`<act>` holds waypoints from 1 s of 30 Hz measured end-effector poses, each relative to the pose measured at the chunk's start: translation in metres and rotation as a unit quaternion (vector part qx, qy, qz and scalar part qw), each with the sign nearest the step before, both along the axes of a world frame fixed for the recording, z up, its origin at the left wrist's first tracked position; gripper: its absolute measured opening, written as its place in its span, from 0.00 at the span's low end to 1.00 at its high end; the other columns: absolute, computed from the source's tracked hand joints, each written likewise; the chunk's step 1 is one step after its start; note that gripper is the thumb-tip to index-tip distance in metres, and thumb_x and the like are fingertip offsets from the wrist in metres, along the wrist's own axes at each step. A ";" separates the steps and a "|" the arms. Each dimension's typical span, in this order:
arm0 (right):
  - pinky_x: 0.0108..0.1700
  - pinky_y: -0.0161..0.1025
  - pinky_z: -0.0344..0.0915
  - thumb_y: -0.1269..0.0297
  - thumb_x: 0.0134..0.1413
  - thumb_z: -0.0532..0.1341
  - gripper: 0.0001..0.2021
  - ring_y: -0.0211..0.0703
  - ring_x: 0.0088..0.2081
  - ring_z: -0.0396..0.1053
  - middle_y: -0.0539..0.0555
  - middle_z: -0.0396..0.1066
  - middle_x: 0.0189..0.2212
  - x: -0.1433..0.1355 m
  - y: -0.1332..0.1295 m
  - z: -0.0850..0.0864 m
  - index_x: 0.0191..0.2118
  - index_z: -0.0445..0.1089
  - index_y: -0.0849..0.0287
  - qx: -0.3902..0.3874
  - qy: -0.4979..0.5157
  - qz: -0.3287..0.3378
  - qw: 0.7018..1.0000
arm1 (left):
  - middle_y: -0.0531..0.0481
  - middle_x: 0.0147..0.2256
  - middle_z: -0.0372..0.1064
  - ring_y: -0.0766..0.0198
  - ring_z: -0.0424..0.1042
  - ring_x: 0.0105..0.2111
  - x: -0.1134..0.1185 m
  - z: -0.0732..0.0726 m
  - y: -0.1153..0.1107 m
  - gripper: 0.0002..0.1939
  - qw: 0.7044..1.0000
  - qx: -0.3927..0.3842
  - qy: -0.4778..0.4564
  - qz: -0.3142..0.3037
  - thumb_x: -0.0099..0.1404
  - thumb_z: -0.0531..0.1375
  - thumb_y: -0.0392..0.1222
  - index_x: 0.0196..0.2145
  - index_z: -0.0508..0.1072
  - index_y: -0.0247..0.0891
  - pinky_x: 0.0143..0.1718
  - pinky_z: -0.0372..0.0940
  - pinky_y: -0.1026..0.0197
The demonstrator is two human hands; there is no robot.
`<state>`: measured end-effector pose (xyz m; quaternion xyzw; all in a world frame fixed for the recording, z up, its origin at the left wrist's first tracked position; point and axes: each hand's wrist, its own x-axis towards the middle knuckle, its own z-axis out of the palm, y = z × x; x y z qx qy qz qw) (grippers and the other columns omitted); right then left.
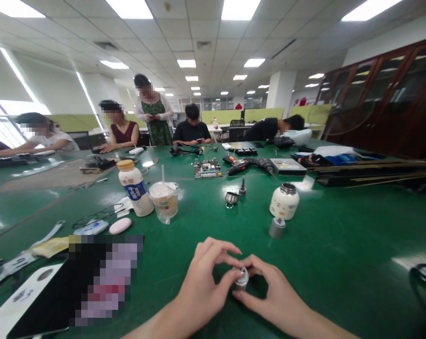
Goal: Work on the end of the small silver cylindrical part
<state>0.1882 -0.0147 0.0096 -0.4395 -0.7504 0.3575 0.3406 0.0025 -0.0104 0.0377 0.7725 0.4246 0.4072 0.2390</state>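
Observation:
A small grey cylinder point(241, 281) with a lighter top is between my two hands on the green table. My right hand point(269, 287) grips its side between thumb and fingers. The thumb of my left hand point(209, 278) presses on its top edge, with the index finger curled over it; the far side is hidden. Farther off stands a similar grey cylinder point(277, 229) with a knob on top, in front of a cream bottle point(284, 202) with an open metal neck. To their left are a silver cup-shaped cap point(231, 198) with a ring and a small dark spouted piece point(242, 188).
Left of my hands are a capped drink bottle point(135, 190), a plastic cup with straw point(164, 202), a pink oval case point(120, 226) and a dark tablet-like panel point(57, 287). Farther back lie a circuit board point(208, 168) and power drills point(239, 167). Several people sit or stand beyond.

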 end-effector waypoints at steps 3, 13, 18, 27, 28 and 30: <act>0.43 0.38 0.67 0.69 0.47 0.68 0.12 0.45 0.38 0.74 0.50 0.76 0.36 0.000 0.000 -0.002 0.40 0.69 0.56 0.004 -0.002 -0.003 1.000 | 0.50 0.45 0.75 0.54 0.67 0.49 -0.003 0.006 -0.004 0.21 0.999 -0.005 -0.010 -0.051 0.60 0.58 0.29 0.49 0.69 0.47 0.52 0.59 0.51; 0.43 0.36 0.68 0.71 0.48 0.67 0.11 0.43 0.38 0.74 0.48 0.75 0.36 -0.001 0.000 -0.001 0.39 0.69 0.56 0.001 0.031 0.015 0.999 | 0.54 0.36 0.77 0.53 0.67 0.43 0.001 0.005 -0.002 0.21 0.998 0.042 0.044 0.018 0.59 0.65 0.34 0.49 0.67 0.46 0.46 0.58 0.51; 0.43 0.36 0.67 0.72 0.48 0.67 0.11 0.43 0.39 0.74 0.48 0.75 0.35 -0.001 0.000 0.001 0.38 0.69 0.56 -0.001 0.022 0.015 1.000 | 0.60 0.33 0.79 0.57 0.70 0.42 0.003 0.000 -0.001 0.23 0.999 0.040 0.030 0.019 0.58 0.68 0.31 0.48 0.66 0.47 0.45 0.57 0.54; 0.44 0.38 0.67 0.69 0.48 0.68 0.13 0.44 0.39 0.73 0.49 0.75 0.37 0.000 0.002 -0.002 0.41 0.70 0.55 -0.004 -0.008 -0.002 1.000 | 0.59 0.32 0.79 0.58 0.73 0.42 -0.012 0.003 0.020 0.17 0.995 0.071 -0.021 0.061 0.61 0.67 0.36 0.44 0.66 0.45 0.47 0.58 0.56; 0.44 0.38 0.67 0.69 0.48 0.68 0.13 0.44 0.39 0.73 0.49 0.75 0.37 0.001 0.002 -0.002 0.41 0.70 0.55 -0.004 -0.008 -0.001 1.000 | 0.59 0.32 0.79 0.58 0.73 0.41 -0.015 -0.001 0.024 0.17 0.994 0.085 -0.004 0.065 0.61 0.67 0.36 0.44 0.66 0.45 0.46 0.57 0.56; 0.44 0.38 0.67 0.69 0.47 0.68 0.13 0.45 0.39 0.73 0.49 0.75 0.37 0.001 0.001 -0.001 0.41 0.70 0.55 -0.007 -0.008 -0.003 1.000 | 0.59 0.32 0.79 0.58 0.73 0.39 -0.020 -0.011 0.032 0.16 0.991 0.110 0.048 0.060 0.60 0.67 0.35 0.43 0.68 0.44 0.44 0.57 0.56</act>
